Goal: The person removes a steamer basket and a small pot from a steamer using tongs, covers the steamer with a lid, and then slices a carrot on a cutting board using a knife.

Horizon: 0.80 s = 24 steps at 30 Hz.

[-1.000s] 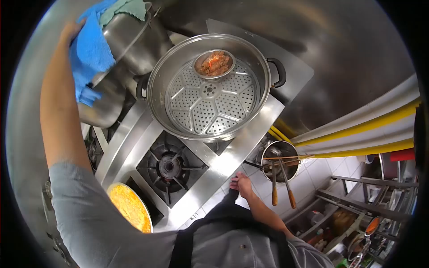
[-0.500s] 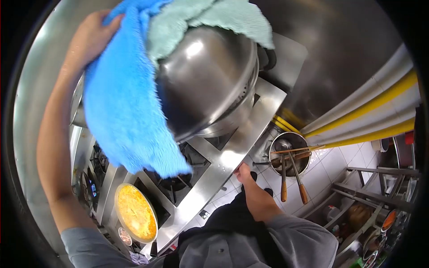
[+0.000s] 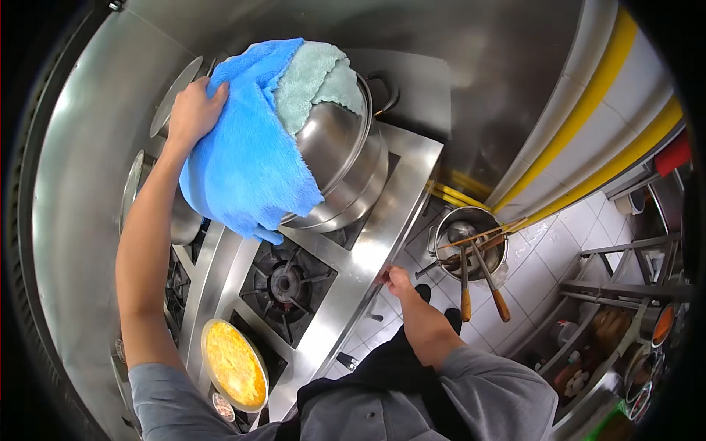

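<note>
A large steel pot [image 3: 360, 191] stands on the stove with a domed steel lid [image 3: 327, 143] over it. Draped across the dome are a blue towel [image 3: 254, 140] and a pale green cloth [image 3: 312, 77]. My left hand [image 3: 197, 110] grips the blue towel at its left edge, thumb apart and fingertips partly hidden by the fabric. Low at the stove's front edge is my right hand [image 3: 398, 281], its fingers curled; whatever they hold is hidden.
A bare burner [image 3: 285, 283] lies in front of the pot. Left of it sits a pan of yellow-orange food [image 3: 235, 364]. On the tiled floor, a pot [image 3: 445, 239] holds wooden-handled ladles. A metal rack [image 3: 625, 287] stands at right.
The domed lid and cloths look smaller and lower over the pot than before. My left hand has moved down with the towel. The view has shifted; my right hand remains at the stove's edge.
</note>
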Available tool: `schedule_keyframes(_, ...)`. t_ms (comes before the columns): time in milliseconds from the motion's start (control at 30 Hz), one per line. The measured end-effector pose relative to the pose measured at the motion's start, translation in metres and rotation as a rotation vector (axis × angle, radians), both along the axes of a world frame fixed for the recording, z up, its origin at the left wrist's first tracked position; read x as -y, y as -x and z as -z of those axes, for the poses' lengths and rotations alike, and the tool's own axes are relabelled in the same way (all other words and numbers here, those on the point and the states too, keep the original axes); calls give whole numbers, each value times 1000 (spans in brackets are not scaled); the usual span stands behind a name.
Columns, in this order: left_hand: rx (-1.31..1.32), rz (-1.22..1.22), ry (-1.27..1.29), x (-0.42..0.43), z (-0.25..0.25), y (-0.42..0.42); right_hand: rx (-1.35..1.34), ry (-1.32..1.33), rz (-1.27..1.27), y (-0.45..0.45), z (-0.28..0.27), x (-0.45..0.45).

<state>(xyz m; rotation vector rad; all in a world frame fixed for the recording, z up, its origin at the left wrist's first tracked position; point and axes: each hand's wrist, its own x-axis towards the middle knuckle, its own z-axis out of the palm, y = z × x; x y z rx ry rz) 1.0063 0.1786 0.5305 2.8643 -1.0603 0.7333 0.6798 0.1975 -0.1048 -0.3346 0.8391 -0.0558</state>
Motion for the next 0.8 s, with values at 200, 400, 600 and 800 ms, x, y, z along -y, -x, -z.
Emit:
schedule_keyframes(200, 20, -30, 48, 11, 17, -9, 15, 22, 7, 3, -23, 7)
schedule_keyframes(400, -179, -4, 53, 4, 16, -6, 40, 74, -38, 8, -31, 8)
schedule_keyframes(600, -363, 26, 62, 1, 0, 38, 275, 209, 65, -4, 69, 7)
schedule_keyframes(800, -640, 387, 682, -69, 31, 321, 24, 1531, -889, 35, -7, 55)
